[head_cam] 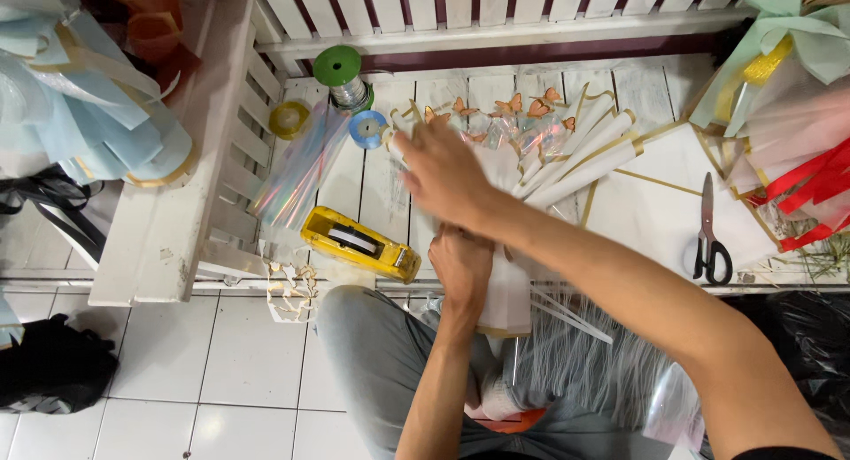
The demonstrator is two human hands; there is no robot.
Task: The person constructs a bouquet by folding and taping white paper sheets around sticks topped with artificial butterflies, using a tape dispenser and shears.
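Both hands: I have them on the bouquet [522, 159], which lies on the white bench [390, 185], its base at the front edge.
Left hand [460, 265]: I see it clamped around the wrapped stem end.
Right hand [443, 172]: blurred, spread flat over the white paper, fingers apart.
Tape dispenser [359, 243]: yellow, just left of my left hand.
Scissors [708, 234]: well right, on white paper.
Ribbon spool [341, 75]: green, near the backrest.

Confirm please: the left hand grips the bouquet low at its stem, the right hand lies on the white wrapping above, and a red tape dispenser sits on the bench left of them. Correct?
Not quite. The tape dispenser is yellow, not red, as the head view shows. The rest holds: the left hand grips the bouquet low, the right hand lies on its white wrapping, and the dispenser sits on the bench to their left.
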